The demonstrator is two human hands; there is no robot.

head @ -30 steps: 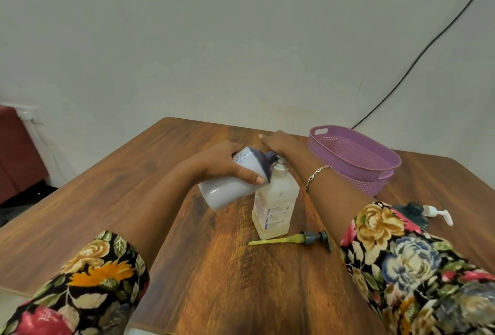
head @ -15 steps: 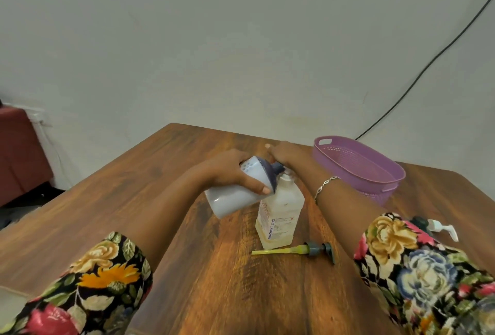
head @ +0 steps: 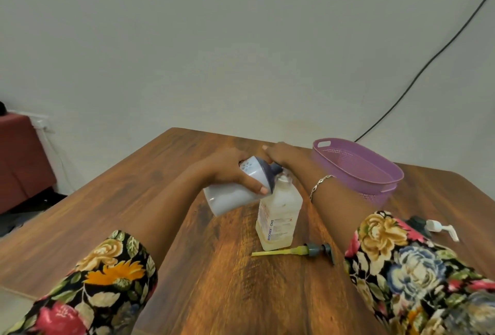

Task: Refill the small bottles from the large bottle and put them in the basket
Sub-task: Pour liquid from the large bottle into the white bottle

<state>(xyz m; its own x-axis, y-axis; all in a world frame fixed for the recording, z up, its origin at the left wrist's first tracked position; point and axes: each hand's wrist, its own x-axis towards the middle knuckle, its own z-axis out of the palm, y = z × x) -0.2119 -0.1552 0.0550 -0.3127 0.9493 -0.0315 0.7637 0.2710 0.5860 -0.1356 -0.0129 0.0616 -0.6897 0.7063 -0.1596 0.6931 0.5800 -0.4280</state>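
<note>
L hand (head: 227, 174) wraps large white bottle (head: 227, 199), tilted, nozzle at mouth of small bottle (head: 278, 214), upright on surface (head: 214, 281). R hand (head: 284, 156) at its neck; grip hidden, can't tell. Pump head (head: 308, 250) lies off beside it. Purple basket (head: 375, 195): nothing seen inside. Prob. first refill under way; capping and basketing left.

The left hand (head: 227, 171) grips the large white bottle (head: 230, 198), tilted with its dark neck at the mouth of the small clear bottle (head: 278, 216), upright on the wooden table (head: 241, 294). The right hand (head: 281, 155) is behind that mouth (its grip is hidden). The purple basket (head: 385, 171) stands near.
</note>
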